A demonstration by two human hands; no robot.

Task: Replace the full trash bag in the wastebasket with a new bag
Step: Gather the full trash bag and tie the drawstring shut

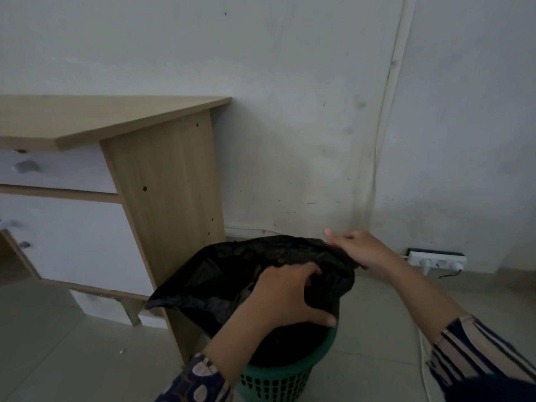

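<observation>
**Black bag at the basket mouth, both hands on it**

Nearest: green basket (278, 375) on the floor, low centre, its mesh wall showing under the black bag (220, 274). The bag sits in and over the mouth, with loose plastic spilling left toward the desk leg.

Left hand (290, 297) presses down on the bag's near-right side, fingers curled into the plastic, thumb at the rim: grip closed on the bag. Right hand (356, 250) is just behind, at the far-right edge, pinching a fold, one finger sticking out.

Can't tell if this is the full bag or the new one. To do the step well: keep both grips on the film, work round the rim evenly, and pull gently so the thin plastic doesn't tear.

Beyond: desk (116, 120) left, power strip (435, 258) right by the wall (290, 82).
</observation>
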